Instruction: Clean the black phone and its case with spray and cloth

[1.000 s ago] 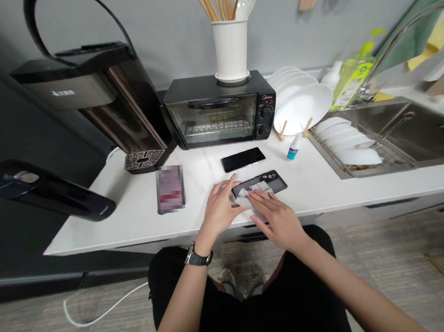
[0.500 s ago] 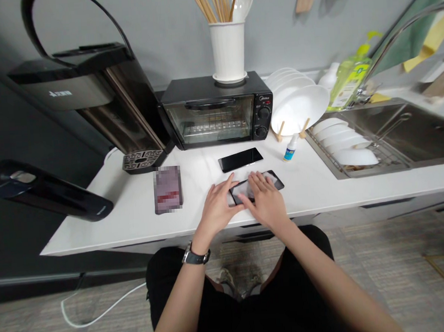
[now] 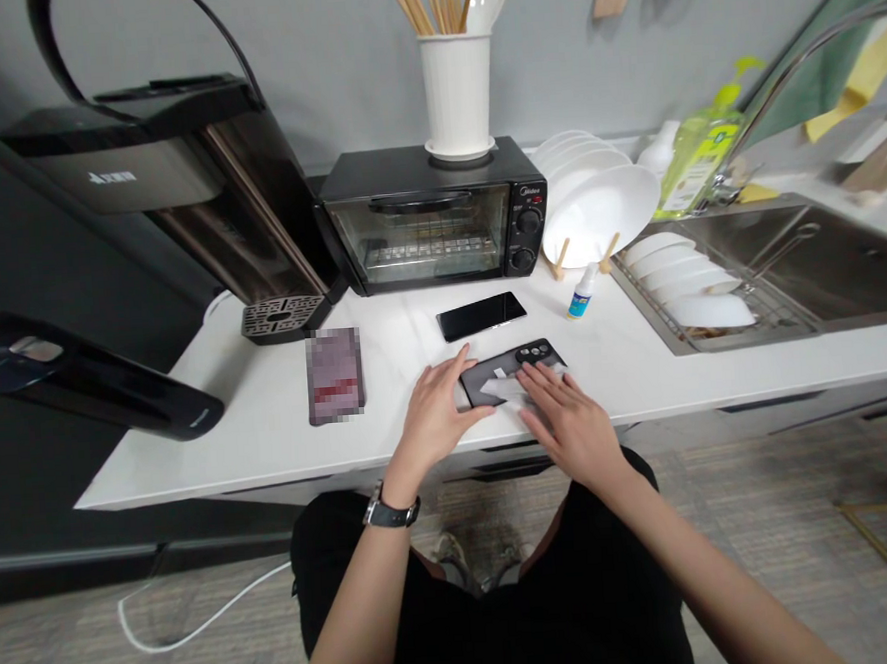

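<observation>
The left hand (image 3: 434,408) grips the case (image 3: 482,373) at its left end between thumb and fingers. The right hand (image 3: 573,422) is unclenched, fingers flat on a wipe (image 3: 501,387) over the case, on the bench (image 3: 255,444). Beyond: phone (image 3: 482,317), bottle (image 3: 581,296), oven (image 3: 419,173).

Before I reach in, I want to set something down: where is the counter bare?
Bare counter shows between the spray bottle, sink and front edge; another patch lies between the blurred item and the left hand. It is crowded mid-counter: the right hand rests on a white wipe over the face-down phone, with the screen-up phone just behind.
</observation>
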### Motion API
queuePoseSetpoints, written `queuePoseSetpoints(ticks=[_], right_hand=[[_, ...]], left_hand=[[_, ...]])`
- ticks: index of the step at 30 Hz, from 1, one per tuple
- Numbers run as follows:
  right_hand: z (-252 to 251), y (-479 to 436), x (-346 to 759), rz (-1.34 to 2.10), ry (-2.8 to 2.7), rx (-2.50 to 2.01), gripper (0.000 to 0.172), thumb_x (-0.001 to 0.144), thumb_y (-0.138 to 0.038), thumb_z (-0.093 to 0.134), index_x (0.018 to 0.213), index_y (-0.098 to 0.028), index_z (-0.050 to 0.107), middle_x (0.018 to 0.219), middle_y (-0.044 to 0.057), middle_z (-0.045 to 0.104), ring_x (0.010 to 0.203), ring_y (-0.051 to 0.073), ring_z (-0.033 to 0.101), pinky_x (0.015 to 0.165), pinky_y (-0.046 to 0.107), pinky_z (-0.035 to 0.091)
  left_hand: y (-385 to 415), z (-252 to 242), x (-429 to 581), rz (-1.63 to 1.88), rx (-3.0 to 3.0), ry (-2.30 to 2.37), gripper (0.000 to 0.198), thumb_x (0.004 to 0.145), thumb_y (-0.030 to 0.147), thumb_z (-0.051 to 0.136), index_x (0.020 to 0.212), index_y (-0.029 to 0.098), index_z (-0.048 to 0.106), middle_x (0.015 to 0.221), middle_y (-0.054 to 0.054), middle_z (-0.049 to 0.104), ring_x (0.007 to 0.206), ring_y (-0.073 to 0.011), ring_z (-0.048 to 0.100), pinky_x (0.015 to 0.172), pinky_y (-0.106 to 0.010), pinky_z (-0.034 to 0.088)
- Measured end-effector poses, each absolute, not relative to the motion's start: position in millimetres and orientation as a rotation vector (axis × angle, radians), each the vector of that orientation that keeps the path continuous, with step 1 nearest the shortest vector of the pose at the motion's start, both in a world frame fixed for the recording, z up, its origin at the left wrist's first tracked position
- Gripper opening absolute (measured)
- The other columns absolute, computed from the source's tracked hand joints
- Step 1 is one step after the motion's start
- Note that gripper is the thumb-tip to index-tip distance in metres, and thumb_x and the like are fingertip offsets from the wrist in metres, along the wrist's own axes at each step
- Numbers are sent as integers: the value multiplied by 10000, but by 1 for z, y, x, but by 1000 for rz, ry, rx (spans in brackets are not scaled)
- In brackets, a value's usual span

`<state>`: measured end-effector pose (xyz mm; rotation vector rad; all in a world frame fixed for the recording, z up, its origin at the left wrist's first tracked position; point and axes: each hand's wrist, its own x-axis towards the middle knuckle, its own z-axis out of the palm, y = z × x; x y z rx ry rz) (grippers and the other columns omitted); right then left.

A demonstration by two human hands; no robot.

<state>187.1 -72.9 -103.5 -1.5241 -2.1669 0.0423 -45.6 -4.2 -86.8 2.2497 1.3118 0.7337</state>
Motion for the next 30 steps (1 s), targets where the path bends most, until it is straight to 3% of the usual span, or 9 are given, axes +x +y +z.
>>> queuePoseSetpoints(ticks=[5,11,15,23,30], right_hand=[[-108,-54,207,-144,-2057,-1720,544,1089,-369,374,1584,-150,435,1629,147,433,1510,346,416,1196,585,398],[-112,-18,173,-214,-1956,-1868,618,1069,-350,370,1506,80,449,1602,316,393,1524,422,358,1202,573,359],[-115,0,141,-218,-1860,-1914,635,1032,-308,404,1483,138,435,1555,376,420,1520,441,353,1203,589,333],[-104,-12,144,-73,-2002,-1629,602,1015,-215,350,1589,-34,370,1684,208,309,1578,316,278,1256,542,290],[-111,-39,180,-158,-2033,-1756,544,1046,-237,351,1554,-70,449,1647,187,391,1524,328,394,1218,570,353]], left_hand=[[-4,-87,-45,692,2235,1328,1004,819,342,856,1630,374,265,1495,-38,621,1434,-285,505,1267,-557,225],[-4,-86,-45,660,2237,1335,972,849,344,823,1633,364,250,1508,-29,611,1439,-263,505,1279,-539,208],[-4,-88,-46,656,2245,1323,979,852,354,820,1635,366,234,1516,-32,603,1449,-265,497,1275,-549,215],[-4,-90,-46,667,2246,1322,977,867,362,808,1642,347,213,1532,-48,589,1459,-266,491,1280,-548,217],[-5,-89,-44,681,2251,1345,1004,852,375,820,1645,345,206,1524,-50,596,1457,-279,489,1277,-549,223]])
